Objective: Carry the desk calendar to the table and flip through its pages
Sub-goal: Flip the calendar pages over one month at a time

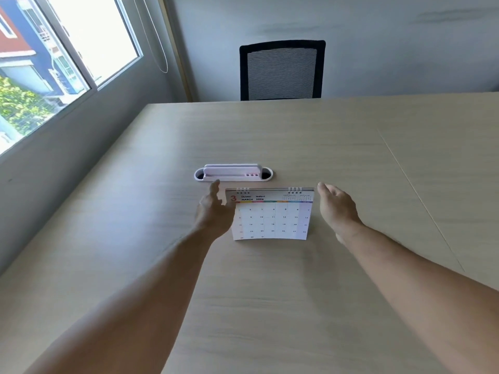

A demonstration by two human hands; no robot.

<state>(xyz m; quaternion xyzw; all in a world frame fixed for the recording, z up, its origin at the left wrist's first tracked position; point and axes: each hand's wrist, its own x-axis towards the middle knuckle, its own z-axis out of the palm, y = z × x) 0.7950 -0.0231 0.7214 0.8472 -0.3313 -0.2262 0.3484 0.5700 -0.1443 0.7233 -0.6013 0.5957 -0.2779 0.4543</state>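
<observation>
A white spiral-bound desk calendar (271, 217) stands upright on the light wooden table (270, 292), showing the March 2026 page with a red 3. My left hand (214, 211) hovers at its left edge, fingers apart, overlapping that edge from the front; contact is unclear. My right hand (336, 206) is open a little to the right of the calendar, apart from it. Neither hand grips anything.
A white cable-port cover with a slotted holder (233, 174) sits in the table just behind the calendar. A black mesh office chair (282, 71) stands at the far edge. A window (54, 63) runs along the left wall. A seam (415, 195) crosses the tabletop on the right.
</observation>
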